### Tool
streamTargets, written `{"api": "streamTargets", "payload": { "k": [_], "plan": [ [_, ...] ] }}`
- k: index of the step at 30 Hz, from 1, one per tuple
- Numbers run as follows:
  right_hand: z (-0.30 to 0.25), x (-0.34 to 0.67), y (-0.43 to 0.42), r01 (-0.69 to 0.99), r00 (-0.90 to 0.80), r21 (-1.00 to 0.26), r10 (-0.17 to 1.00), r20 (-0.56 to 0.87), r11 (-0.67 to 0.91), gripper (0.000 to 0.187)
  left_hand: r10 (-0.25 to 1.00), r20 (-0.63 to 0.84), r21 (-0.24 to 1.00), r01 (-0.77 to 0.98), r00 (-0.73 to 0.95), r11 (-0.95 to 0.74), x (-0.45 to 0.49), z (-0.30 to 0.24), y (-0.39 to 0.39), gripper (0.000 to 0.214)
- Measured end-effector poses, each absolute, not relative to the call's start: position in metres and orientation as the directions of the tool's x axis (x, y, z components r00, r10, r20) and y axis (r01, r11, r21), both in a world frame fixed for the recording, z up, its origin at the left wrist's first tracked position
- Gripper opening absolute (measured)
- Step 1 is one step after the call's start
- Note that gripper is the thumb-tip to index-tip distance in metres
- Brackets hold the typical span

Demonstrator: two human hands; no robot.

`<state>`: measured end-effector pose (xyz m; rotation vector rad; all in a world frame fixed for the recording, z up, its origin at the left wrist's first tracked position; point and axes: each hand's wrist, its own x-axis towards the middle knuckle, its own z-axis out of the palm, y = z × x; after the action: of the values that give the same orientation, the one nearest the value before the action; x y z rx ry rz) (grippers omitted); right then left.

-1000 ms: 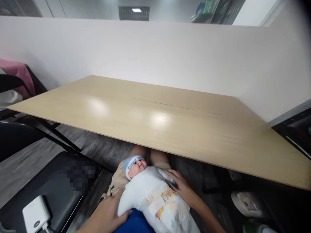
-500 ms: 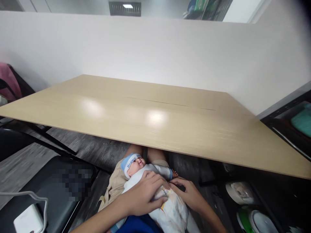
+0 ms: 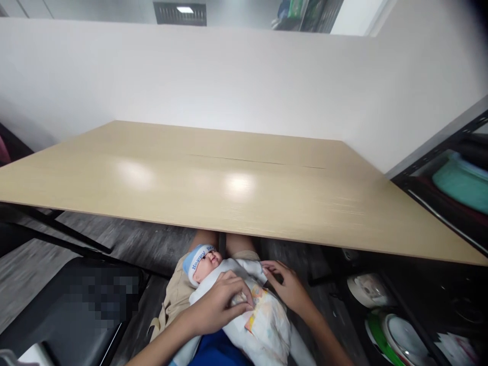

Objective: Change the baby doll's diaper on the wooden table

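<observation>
Already the diaper (image 3: 271, 321) is wrapping the doll (image 3: 229, 267), fastening unclear; left hand (image 3: 220, 302) and right hand (image 3: 285, 287) are curling against the doll, grip impossible to tell.

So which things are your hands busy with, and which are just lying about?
In hand:
- baby doll with blue-and-white cloth cap
- white diaper with orange print on it
Left hand is at its belly, right hand by its sleeve.

Just lying about:
- white boxy device on black padded chair
- teal rounded tub, far right
</observation>
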<state>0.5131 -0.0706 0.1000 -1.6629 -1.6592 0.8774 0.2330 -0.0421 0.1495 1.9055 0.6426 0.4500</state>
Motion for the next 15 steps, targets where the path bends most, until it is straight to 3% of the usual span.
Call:
{"api": "streamTargets", "payload": {
  "k": [6,10,15],
  "plan": [
    [0.152,0.471,-0.082,0.474,-0.379,-0.858,0.925,0.003,0.197,0.03,0.625,0.015,0.908,0.251,0.78,-0.335,0.223,0.152,-0.048,0.02],
    [0.152,0.468,-0.081,0.482,-0.374,-0.856,0.927,-0.005,0.19,0.03,0.613,0.031,0.887,0.262,0.789,-0.381,0.226,0.153,-0.048,0.029],
    [0.151,0.464,-0.08,0.537,-0.356,-0.819,0.935,-0.002,0.202,0.022,0.62,0.038,0.874,0.275,0.784,-0.401,0.23,0.162,-0.048,0.015]
  ]
}}
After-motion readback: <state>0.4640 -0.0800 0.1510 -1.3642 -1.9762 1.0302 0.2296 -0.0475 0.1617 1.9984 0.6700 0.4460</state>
